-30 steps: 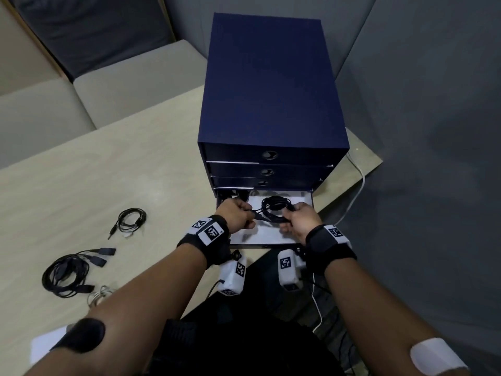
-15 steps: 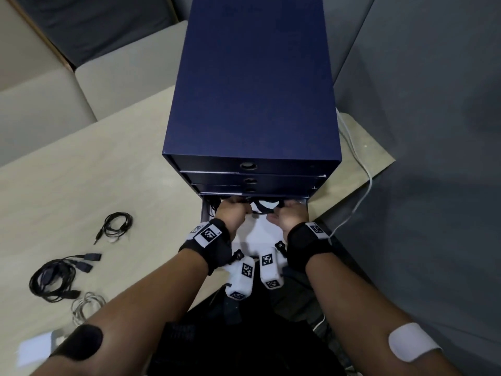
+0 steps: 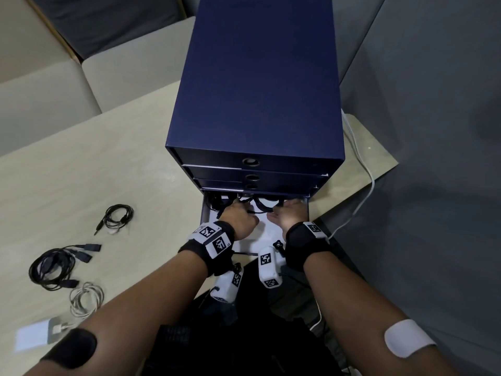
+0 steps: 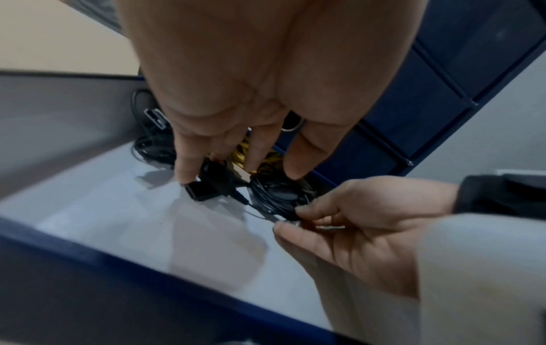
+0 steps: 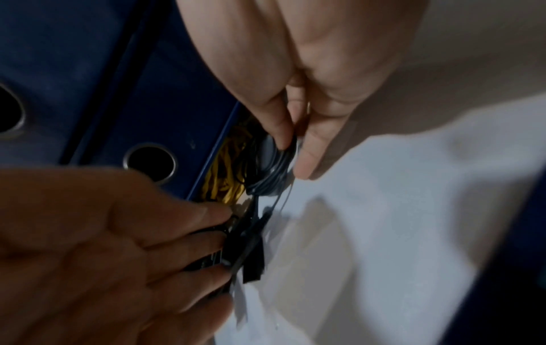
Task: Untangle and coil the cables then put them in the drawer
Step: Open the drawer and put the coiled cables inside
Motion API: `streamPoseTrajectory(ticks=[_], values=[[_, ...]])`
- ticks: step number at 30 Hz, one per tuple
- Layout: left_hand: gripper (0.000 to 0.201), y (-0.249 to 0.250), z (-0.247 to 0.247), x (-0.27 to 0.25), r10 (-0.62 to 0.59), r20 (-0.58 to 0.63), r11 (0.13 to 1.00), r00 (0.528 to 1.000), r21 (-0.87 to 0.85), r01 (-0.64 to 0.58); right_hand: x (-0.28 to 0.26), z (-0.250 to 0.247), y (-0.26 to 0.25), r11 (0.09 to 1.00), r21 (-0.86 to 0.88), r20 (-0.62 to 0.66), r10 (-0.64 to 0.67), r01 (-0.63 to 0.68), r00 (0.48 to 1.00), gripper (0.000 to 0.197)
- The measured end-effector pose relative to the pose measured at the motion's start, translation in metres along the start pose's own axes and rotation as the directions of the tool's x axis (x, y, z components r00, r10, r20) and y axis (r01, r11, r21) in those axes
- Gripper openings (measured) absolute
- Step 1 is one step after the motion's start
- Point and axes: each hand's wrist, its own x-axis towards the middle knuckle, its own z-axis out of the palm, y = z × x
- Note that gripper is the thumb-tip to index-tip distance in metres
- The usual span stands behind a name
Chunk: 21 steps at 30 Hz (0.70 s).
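A navy drawer unit point(image 3: 257, 85) stands on the table with its bottom drawer point(image 3: 260, 234) pulled out, white floor showing. Both my hands reach to the drawer's back. A coiled black cable point(image 4: 274, 193) lies low over the drawer floor between them. My right hand point(image 5: 292, 158) pinches the coil's edge between thumb and finger. My left hand point(image 4: 239, 170) holds the cable's black plug end point(image 4: 203, 191) with its fingertips pointing down. In the head view, left hand point(image 3: 238, 214) and right hand point(image 3: 286, 214) hide most of the coil point(image 3: 261, 206).
A yellow cable point(image 4: 239, 151) and another black cable point(image 4: 153, 130) lie deeper in the drawer. The upper drawers point(image 3: 252, 169) are closed. On the table to the left lie a thin black audio cable point(image 3: 118, 215), a black bundle point(image 3: 54, 264), a white cable point(image 3: 86, 297) and a white charger point(image 3: 32, 336).
Both hands carried the black coil from the drawer's middle toward its back, under the upper drawers, and lowered it. The head moved closer to the unit.
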Motion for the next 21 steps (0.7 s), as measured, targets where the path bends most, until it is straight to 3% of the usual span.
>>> streamPoseTrajectory(ticks=[8, 11, 16, 21], values=[[0.034, -0.018, -0.019, -0.017, 0.079, -0.021, 0.991, 0.997, -0.109, -0.081, -0.023, -0.016, -0.008, 0.978, -0.200, 0.022, 0.066, -0.060, 0.998, 0.027], [0.034, -0.035, -0.030, -0.034, 0.135, -0.056, 0.974, 0.989, -0.176, -0.142, -0.041, -0.018, -0.016, 0.960, -0.279, 0.023, 0.011, -0.004, 1.000, 0.028], [0.016, -0.078, -0.060, -0.073, 0.188, -0.125, 0.879, 0.974, -0.420, -0.224, -0.086, 0.015, -0.037, 0.901, -0.408, 0.190, -0.071, 0.145, 0.979, 0.010], [0.013, -0.146, -0.105, -0.131, 0.089, -0.309, 0.812, 0.947, -0.528, -0.249, -0.135, 0.099, -0.048, 0.801, -0.483, 0.378, -0.175, 0.354, 0.909, 0.010]])
